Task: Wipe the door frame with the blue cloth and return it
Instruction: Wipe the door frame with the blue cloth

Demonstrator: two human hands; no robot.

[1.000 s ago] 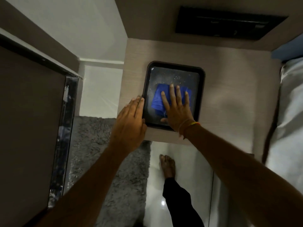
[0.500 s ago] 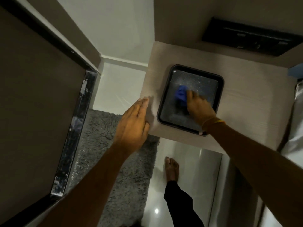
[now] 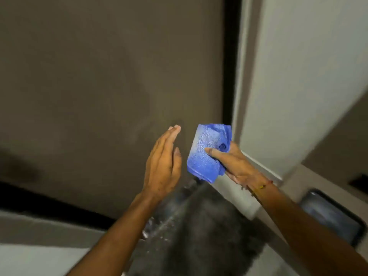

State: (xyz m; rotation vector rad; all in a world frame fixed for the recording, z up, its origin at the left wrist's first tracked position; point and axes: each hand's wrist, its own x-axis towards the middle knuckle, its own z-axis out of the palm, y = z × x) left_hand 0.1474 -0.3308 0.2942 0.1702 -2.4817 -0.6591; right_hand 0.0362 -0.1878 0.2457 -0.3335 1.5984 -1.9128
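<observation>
I'm seeing my right hand [image 3: 237, 166] pinching the folded, nubbly blue cloth [image 3: 207, 154]; my left hand [image 3: 163, 166] is hovering flat, fingers extended, beside the smooth brown door [image 3: 99, 86].

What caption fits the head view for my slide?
Right hand holds the blue cloth up near the dark door frame; left hand open beside it.

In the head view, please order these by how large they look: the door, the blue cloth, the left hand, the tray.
1. door
2. tray, partly cut off
3. left hand and blue cloth: look alike, unsure
</observation>
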